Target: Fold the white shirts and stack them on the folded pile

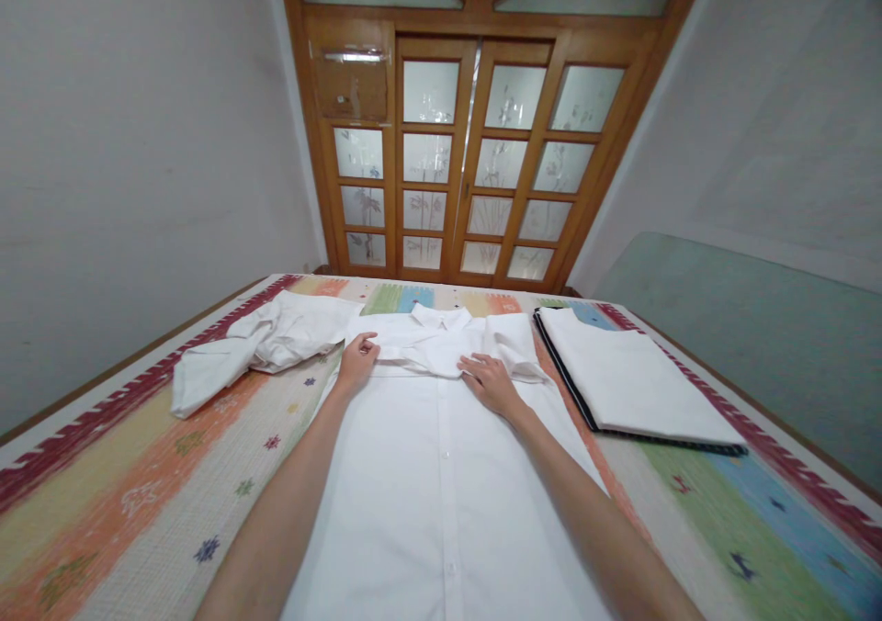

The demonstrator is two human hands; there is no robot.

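Note:
A white button-up shirt [413,474] lies spread out front up, its collar [441,317] at the far end and its button placket down the middle. One sleeve is folded across the chest from the right. My left hand [358,364] is closed at the left side of the chest, thumb and fingers pinching white fabric near the end of that folded sleeve. My right hand [488,380] rests on the folded fabric right of the placket, fingers stretched out. The other sleeve [276,332] reaches out to the left, crumpled and bent.
A stack of folded clothes [627,373], white on top with dark cloth beneath, lies to the right. Everything rests on a striped, patterned cover [268,474]. Wooden doors with glass panes [469,162] stand beyond, a pale green panel [723,309] leans at the right wall.

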